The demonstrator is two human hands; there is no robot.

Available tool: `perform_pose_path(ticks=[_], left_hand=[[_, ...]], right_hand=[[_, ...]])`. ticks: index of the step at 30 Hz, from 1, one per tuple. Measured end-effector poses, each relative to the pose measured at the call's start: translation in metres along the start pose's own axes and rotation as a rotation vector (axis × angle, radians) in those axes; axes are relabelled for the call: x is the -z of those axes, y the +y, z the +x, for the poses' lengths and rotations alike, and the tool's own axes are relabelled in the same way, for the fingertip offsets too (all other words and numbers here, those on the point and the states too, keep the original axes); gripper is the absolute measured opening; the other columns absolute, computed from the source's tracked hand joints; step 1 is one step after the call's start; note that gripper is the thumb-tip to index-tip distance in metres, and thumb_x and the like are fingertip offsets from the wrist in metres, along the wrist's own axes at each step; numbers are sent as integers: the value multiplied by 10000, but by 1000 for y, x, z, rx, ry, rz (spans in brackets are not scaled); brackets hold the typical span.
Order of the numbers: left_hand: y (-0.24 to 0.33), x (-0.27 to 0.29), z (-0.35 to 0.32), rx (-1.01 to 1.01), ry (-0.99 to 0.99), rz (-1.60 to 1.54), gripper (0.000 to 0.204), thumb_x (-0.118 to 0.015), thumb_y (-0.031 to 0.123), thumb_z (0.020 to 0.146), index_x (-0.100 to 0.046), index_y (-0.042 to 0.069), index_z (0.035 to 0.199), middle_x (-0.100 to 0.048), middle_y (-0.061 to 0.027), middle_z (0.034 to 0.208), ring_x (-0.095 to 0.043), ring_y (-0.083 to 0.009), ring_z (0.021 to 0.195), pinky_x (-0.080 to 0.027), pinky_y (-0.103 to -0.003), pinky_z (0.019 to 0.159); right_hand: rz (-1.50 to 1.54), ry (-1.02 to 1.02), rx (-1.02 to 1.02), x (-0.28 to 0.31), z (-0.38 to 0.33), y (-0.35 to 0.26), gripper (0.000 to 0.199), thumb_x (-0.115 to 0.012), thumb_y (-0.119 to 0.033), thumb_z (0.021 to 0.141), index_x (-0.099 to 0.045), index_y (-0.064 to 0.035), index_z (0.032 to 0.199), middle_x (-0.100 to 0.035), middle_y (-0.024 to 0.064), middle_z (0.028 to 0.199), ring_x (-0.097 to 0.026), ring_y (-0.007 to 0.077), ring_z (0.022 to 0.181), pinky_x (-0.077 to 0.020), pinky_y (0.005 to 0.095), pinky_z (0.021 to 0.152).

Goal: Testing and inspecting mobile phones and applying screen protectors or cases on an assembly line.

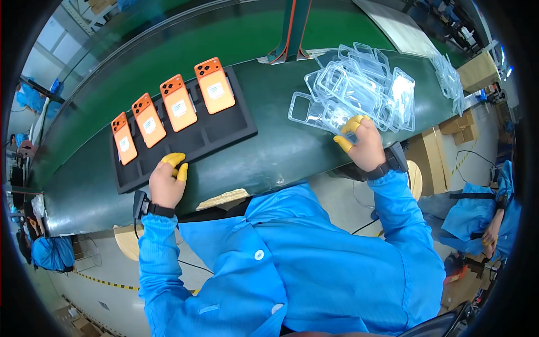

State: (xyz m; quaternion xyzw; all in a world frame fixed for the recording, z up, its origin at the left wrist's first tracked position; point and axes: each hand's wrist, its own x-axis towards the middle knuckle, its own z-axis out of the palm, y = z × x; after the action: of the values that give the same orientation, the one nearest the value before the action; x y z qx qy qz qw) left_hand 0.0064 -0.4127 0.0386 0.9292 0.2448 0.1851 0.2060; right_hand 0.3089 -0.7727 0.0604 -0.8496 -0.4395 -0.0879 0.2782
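Several orange phones stand in a row, back side up, in a black tray [224, 132] on the green bench; the right-hand phone [215, 89] bears a white label. At the tray's near edge is my left hand [167, 181], its yellow-capped fingers bent but apart, nothing seen in them. To the right lies a loose heap of clear phone cases [359, 84]. My right hand [365, 145], also in yellow finger caps, reaches to the heap's near edge. Its thumb and forefinger are apart beside a clear case [337, 115]; whether they touch it I cannot tell.
A green post [289, 31] rises from the bench behind the tray and heap. More clear plastic pieces [447, 78] lie at the bench's right end, near a pale board [396, 25]. Cardboard boxes [432, 160] stand beyond the right edge. At far right sits another person in blue [477, 210].
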Motion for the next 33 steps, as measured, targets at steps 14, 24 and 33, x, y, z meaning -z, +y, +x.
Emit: perform_pose_path(ticks=[14,24,33], left_hand=[[0,-9,24,78,-41,-172,183,-657,46,889,-663,-11,1063,-664,-87,946,-646,-145,711,-514,-253,626],[-3,-14,0,125,-34,-399,277,-590,-7,915,-597,-16,1192,-612,-100,1226,-648,-155,917,-530,-255,816],[10,-8,-14,100,32,-411,258,-610,7,908,-614,-25,1164,-603,-116,1177,-636,-184,980,-518,-270,850]], right_hand=[[-151,-229,127,24,-10,-14,164,-746,-174,761,-660,-73,859,-603,109,918,-568,318,917,-470,408,828],[645,-19,4,63,2,-42,136,-682,7,804,-584,-35,887,-599,86,882,-586,245,844,-467,325,778],[103,59,263,78,25,-66,196,-730,-35,733,-584,-52,862,-598,123,898,-579,329,847,-484,392,738]])
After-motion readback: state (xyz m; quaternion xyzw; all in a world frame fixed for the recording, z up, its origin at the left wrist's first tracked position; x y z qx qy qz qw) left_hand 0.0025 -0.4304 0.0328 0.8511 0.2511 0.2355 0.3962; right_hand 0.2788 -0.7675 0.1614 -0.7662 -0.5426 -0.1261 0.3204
